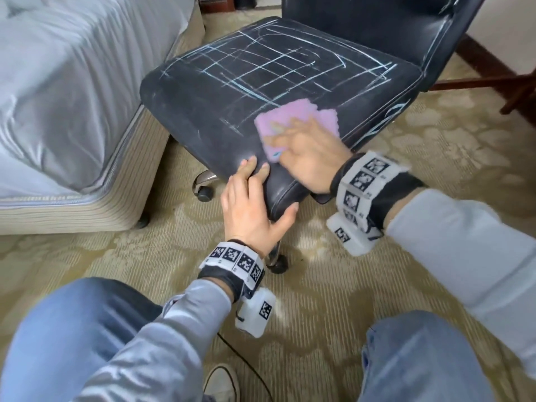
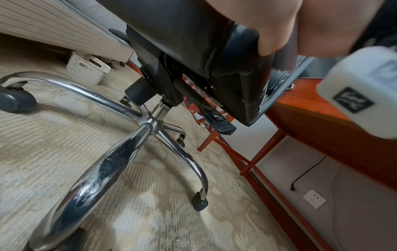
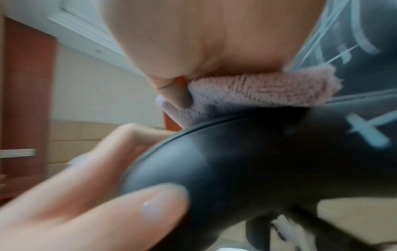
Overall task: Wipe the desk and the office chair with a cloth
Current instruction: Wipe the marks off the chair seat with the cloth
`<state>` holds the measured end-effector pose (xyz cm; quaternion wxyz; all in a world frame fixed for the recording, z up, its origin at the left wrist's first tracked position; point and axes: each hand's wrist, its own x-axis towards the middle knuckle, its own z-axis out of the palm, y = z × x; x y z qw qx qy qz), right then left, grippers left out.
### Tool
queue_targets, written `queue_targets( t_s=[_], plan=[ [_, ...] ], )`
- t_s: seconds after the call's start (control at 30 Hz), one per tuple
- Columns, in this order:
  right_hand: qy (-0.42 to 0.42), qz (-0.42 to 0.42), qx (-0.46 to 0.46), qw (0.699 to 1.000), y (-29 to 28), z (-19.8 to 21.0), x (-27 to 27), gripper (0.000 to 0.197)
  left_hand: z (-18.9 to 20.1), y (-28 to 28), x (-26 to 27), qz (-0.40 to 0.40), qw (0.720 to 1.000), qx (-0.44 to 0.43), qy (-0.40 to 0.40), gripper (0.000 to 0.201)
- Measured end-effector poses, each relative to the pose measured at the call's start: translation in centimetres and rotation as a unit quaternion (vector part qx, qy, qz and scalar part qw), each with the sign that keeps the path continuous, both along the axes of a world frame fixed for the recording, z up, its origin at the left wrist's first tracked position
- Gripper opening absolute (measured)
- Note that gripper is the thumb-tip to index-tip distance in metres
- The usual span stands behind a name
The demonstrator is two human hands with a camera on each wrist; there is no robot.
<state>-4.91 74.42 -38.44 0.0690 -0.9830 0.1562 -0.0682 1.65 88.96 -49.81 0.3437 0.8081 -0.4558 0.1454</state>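
The black office chair seat (image 1: pixel 261 71), scribbled with pale chalk lines, fills the middle of the head view. A pink cloth (image 1: pixel 301 114) lies on its front right part. My right hand (image 1: pixel 307 158) presses flat on the cloth, fingers spread. The right wrist view shows the cloth (image 3: pixel 268 88) squeezed between my palm (image 3: pixel 204 34) and the seat (image 3: pixel 257 161). My left hand (image 1: pixel 252 204) grips the seat's front corner, fingers on top and thumb curled round the edge. From the left wrist view I see the seat's underside (image 2: pixel 193 42) and my thumb (image 2: pixel 275 25).
A bed (image 1: pixel 72 82) stands close on the left. The chair's backrest (image 1: pixel 377 18) rises at the far side. Chrome base legs (image 2: pixel 107 161) with casters (image 1: pixel 204 194) spread over patterned carpet. A wooden desk (image 2: pixel 322 118) stands right, a white basket (image 2: pixel 88 68) beyond. My knees (image 1: pixel 72 329) are low.
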Motion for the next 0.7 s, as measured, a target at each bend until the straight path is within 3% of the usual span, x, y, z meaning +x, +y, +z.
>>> queue_targets(
  t_s=[0.07, 0.13, 0.23, 0.33, 0.43, 0.57, 0.7],
  plan=[
    [0.028, 0.075, 0.023, 0.997, 2.1, -0.7, -0.4, 0.052, 0.0, 0.1, 0.1, 0.007, 1.000, -0.002, 0.005, 0.076],
    [0.005, 0.081, 0.069, 0.994, 0.4, -0.9, -0.8, 0.064, 0.2, 0.3, 0.3, 0.002, 1.000, -0.002, -0.002, 0.078],
    [-0.087, -0.041, 0.153, 0.984, -4.5, -0.9, -1.4, 0.059, 0.7, 0.4, 0.5, -0.001, 1.000, -0.001, -0.016, 0.080],
    [-0.075, -0.118, 0.132, 0.981, -4.6, -1.7, -1.0, 0.054, 0.9, 0.2, -0.1, 0.012, 1.000, -0.003, -0.011, 0.080],
    [-0.079, -0.060, 0.101, 0.990, -1.7, -2.2, -0.9, 0.070, 1.1, -0.6, -1.0, 0.026, 1.000, -0.009, -0.008, 0.078],
    [-0.108, 0.035, 0.112, 0.987, -3.2, -3.4, -1.8, 0.066, 2.3, -1.5, -1.3, -0.022, 0.998, 0.019, -0.054, 0.069],
    [-0.175, -0.095, 0.201, 0.959, -10.0, -3.4, -2.0, 0.051, 3.7, -1.7, -0.7, -0.029, 0.997, 0.038, -0.067, 0.059]
  ],
)
